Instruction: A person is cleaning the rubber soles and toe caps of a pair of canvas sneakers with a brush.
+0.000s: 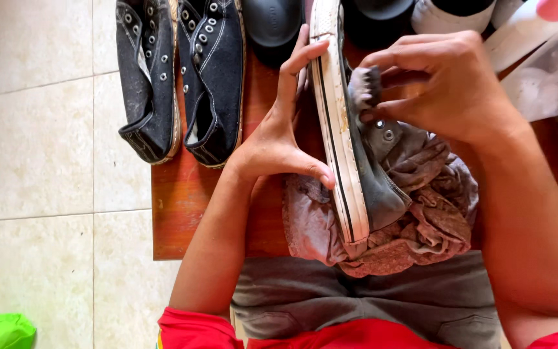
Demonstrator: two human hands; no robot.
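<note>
The left hand (279, 145) steadies a grey sneaker (356, 168) tipped on its side over a rag (421, 226) on a wooden table (182, 194); its fingers are stretched long along the white sole, the thumb pressed low against the rubber edge. The right hand (447, 87) pinches a small wad of cloth (364, 87) between thumb and fingertips and holds it against the upper just beside the sole line, near the eyelets. To do this rubbing well, the sole should stay braced against the left palm so the shoe cannot roll; short strokes along the seam, with a clean part of the wad turned out, would likely lift the grime rather than smear it; light pressure suits the canvas. A dark pair of shoes (182, 77) lies to the left, apart from the sneaker; more footwear crowds the far edge. At the top right sits what may be a clear plastic bag (550, 71); its contents are too blurred to tell; no other container shows.
</note>
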